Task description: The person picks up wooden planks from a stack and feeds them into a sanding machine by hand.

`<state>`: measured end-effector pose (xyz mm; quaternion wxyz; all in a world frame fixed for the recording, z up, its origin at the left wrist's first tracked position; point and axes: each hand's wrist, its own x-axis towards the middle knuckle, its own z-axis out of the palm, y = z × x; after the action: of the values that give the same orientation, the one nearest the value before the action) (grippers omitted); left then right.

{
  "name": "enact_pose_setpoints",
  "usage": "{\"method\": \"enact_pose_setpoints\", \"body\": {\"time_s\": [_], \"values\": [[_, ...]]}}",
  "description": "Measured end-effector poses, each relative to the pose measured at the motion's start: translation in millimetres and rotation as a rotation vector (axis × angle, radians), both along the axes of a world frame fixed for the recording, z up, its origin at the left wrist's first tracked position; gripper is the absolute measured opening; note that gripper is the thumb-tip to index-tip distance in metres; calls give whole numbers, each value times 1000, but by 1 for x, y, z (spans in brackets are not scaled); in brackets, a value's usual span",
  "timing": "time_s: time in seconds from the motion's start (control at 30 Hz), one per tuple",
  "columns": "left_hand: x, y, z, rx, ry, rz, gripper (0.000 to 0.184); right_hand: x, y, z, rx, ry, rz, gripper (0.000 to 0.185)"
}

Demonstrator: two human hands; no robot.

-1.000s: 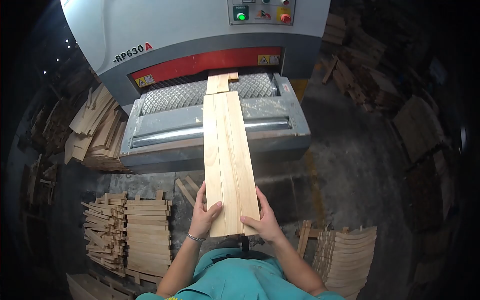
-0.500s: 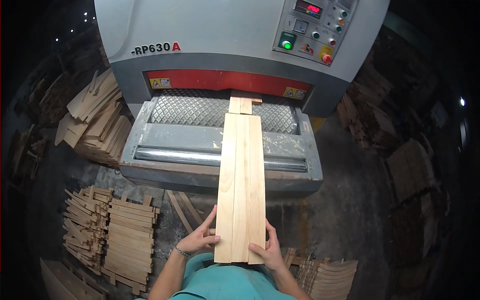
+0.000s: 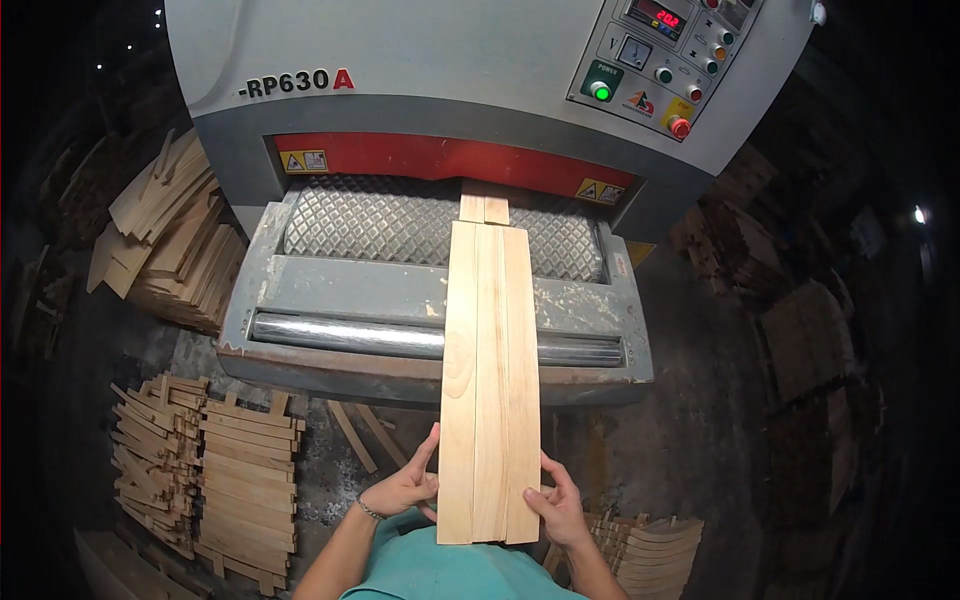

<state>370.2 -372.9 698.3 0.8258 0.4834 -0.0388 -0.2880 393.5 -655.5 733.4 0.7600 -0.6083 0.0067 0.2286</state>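
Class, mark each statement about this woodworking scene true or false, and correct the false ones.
1. The thumb of the right hand rests on the light wooden boards. True.
2. The left hand is at the boards' far end. False: the left hand is at their near end.
3. The boards extend over the metal roller. True.
4. The POWER light is red. False: the POWER light glows green.
5. The machine's final "A" is red. True.

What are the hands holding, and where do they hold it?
Long wooden boards, side by side: the left hand and right hand hold their outer edges, near the person's body.
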Motion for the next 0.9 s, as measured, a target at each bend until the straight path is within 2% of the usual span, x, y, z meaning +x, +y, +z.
{"method": "enact_pose_setpoints", "body": {"time_s": [0.53, 0.9], "values": [[31, 15, -8, -57, -21, 0, 79, 29, 17, 2, -18, -36, -33, 62], [53, 16, -3, -38, -21, 78, 83, 50, 28, 7, -50, -60, -44, 60]]}}
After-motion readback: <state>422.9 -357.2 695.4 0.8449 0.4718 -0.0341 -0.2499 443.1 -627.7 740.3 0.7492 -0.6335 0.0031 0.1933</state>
